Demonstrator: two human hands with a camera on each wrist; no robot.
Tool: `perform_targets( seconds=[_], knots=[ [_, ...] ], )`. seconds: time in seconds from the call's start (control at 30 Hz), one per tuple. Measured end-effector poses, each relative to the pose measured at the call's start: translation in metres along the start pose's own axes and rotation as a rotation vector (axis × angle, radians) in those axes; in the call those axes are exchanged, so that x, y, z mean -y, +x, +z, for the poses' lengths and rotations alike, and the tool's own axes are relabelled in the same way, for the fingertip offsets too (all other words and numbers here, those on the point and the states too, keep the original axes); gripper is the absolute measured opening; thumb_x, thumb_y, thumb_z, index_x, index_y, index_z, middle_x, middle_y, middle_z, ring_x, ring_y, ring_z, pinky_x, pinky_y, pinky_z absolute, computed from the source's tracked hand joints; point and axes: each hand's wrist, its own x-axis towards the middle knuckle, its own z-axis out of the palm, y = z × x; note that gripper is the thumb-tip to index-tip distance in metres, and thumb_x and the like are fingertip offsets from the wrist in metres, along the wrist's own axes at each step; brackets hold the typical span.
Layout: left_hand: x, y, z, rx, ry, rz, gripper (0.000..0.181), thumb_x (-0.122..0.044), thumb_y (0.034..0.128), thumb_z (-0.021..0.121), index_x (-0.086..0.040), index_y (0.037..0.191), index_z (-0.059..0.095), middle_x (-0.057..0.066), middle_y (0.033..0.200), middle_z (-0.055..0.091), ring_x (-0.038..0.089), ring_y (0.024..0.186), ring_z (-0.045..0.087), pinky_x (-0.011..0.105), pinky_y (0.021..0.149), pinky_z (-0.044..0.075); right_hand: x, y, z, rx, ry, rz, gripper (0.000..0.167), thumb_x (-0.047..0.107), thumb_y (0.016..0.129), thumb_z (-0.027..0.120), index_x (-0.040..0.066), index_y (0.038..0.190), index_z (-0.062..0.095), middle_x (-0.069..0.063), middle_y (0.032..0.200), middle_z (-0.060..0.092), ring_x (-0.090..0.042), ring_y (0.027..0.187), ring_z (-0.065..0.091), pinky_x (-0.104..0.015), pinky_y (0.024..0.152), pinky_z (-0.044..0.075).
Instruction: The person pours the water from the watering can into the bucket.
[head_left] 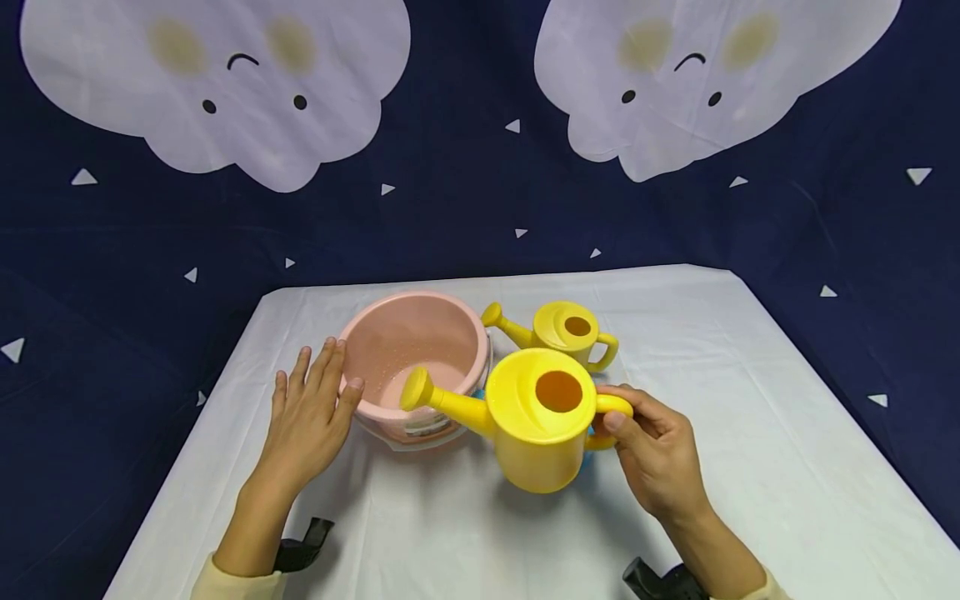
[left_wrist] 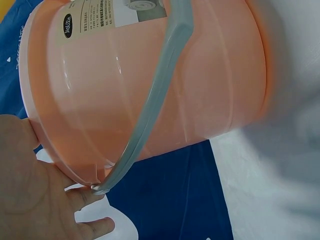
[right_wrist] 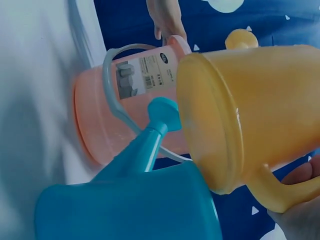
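A pink bucket (head_left: 420, 333) with a grey-white handle (left_wrist: 155, 100) stands on the white table. My left hand (head_left: 307, 417) rests with straight fingers against the left side of its rim. By its handle, my right hand (head_left: 660, 458) holds a yellow watering can (head_left: 540, 450), raised above the table, its spout over the bucket's right rim. Below and partly hidden by it is a blue watering can (right_wrist: 130, 210), which shows mostly in the right wrist view. Behind the held can is another yellow watering can (head_left: 562, 325), its spout near the bucket's rim.
A white cloth (head_left: 750, 400) covers the table. Behind it hangs a dark blue curtain (head_left: 450, 225) with white clouds and small triangles. Black straps or mounts are on both wrists.
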Motion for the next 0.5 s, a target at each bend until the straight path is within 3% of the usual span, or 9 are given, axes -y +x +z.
perform_targets(
  seconds=[0.2,0.5],
  knots=[
    [0.0,0.0,0.0,0.002,-0.002,-0.004,0.062,-0.047,0.1012,0.027,-0.013,0.152,0.017,0.014,0.158,0.019,0.037,0.148,0.003,0.063,0.114,-0.004,-0.002,-0.009,-0.001,0.052,0.03,-0.003,0.032,-0.021,0.091,0.035,-0.02,0.12,0.05,-0.014,0.108,0.062,-0.019,0.097,0.062,-0.025,0.084,0.054],
    [0.0,-0.001,0.0,0.006,0.0,-0.008,0.062,-0.047,0.1013,0.026,-0.013,0.152,0.016,0.013,0.158,0.018,0.036,0.148,0.002,0.063,0.114,-0.005,-0.002,-0.023,-0.002,0.072,0.072,-0.055,0.033,-0.02,0.092,0.032,-0.022,0.121,0.048,-0.019,0.117,0.058,-0.021,0.104,0.058,-0.026,0.088,0.053]
  ],
)
